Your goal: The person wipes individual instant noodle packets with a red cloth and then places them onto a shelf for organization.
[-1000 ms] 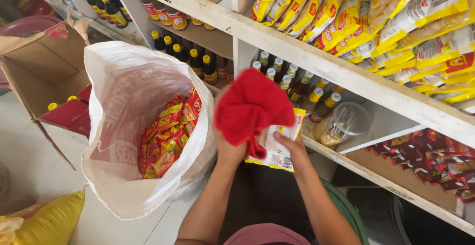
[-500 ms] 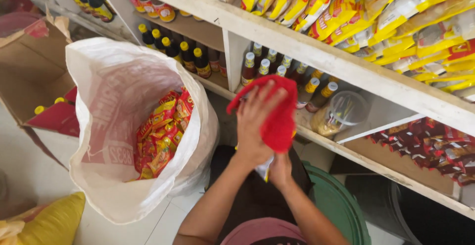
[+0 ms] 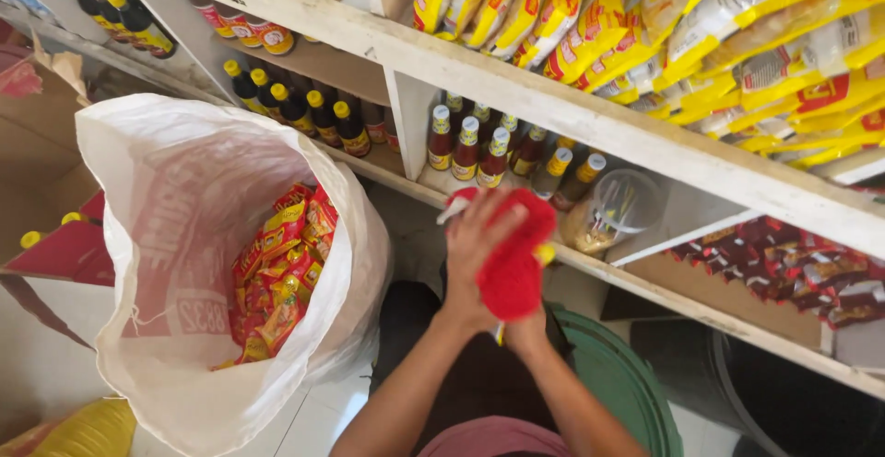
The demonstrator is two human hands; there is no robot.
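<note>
Pressing against a small packet, one red cloth [image 3: 512, 268] sits at the centre of the scene, bunched and folded over, just in front of the lower shelf edge and above the person's lap.

Left hand [image 3: 475, 240]: fingers spread and laid flat over the cloth, pushing it onto the packet; not clenched.

Right hand [image 3: 524, 330]: underneath, mostly hidden by the cloth, wrapped around the packet from below. The grip on it looks firm, though the fingers themselves cannot be seen.

Packet [image 3: 544, 254]: only a yellow corner and a pale edge show past the cloth; the rest is covered.

Lower shelf [image 3: 645, 277], wooden, painted pale: one row of dark sauce bottles [image 3: 479, 148] with yellow caps, standing upright just behind the hands; one clear plastic jar [image 3: 613, 213] lying tilted beside them to the right.

Upper shelf [image 3: 572, 111]: yellow and red snack packets [image 3: 645, 23] stacked leaning, well above the hands.

White woven sack [image 3: 194, 263]: stands open to the left of the person, near the left forearm, holding red and yellow sachets [image 3: 281, 273] heaped against its far wall.

Cardboard box [image 3: 41, 153]: further left, partly behind the sack, open.

Green round bin [image 3: 618, 388]: on the floor just right of the person's knees, rim only in view.
</note>
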